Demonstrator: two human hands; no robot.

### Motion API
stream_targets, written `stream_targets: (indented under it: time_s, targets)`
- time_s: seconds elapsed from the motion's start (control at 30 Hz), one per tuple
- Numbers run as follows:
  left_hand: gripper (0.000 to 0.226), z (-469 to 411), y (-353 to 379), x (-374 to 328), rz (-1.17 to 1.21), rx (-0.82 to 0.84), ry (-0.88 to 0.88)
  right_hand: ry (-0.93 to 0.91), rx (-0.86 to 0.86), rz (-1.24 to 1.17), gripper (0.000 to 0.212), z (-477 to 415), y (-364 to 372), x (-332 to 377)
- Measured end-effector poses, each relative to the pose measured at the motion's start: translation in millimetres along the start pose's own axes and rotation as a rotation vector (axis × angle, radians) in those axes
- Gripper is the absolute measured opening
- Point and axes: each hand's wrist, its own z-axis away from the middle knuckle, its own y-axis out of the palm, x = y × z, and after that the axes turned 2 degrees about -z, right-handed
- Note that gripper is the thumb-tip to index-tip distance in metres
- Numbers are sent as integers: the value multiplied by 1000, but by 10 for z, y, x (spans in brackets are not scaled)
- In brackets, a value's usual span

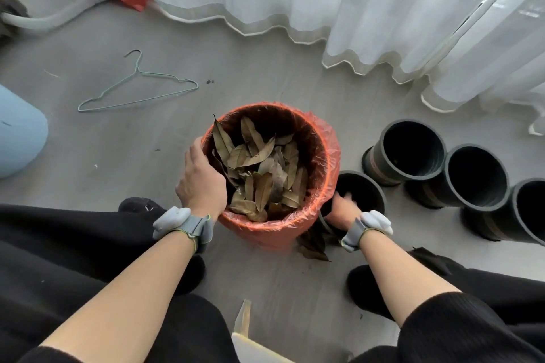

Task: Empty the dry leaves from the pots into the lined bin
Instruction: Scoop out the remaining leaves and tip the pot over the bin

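Grips rim of lined bin with left hand (dry leaves inside). Dips right hand into pot. Cannot tell its grasp.

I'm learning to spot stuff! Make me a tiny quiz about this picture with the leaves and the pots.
1. True or false: the bin has dry leaves inside it.
2. What lies on the floor to the left of the bin? A) a hanger B) a broom C) a spoon
3. Fill the gap: the right hand reaches to a black ____ beside the bin.

Key: 1 true. 2 A. 3 pot.
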Motion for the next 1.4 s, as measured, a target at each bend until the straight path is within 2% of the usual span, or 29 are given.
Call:
stream_targets:
  time_s: [0.2, 0.37, 0.57, 0.8, 1.07, 1.23, 1.4]
  targets:
    - [47, 3, -3, 48, -11, 0, -5, -28, 6, 77, 60, -169, 131, 17]
    - [46, -10, -14, 42, -13, -1, 0, -82, -67, 58, 52, -183, 147, 10]
    - [44, -12, -41, 21, -19, -1, -3, -116, -202, -5, 32, -105, 69, -36]
    - [48, -11, -46, 25, -23, 3, -10, -73, -236, -403, 14, 58, -76, -204]
    - [52, -26, -32, 49, -19, 30, -50, -15, -97, -1081, 19, 425, -398, -425]
    - [56, 6, -53, -8, -7, 53, -43, -137, -69, -1488, 13, 888, -818, -457]
    - [58, 29, -62, -6, -3, 67, -37, -340, -137, -1528, 17, 1199, -1183, -23]
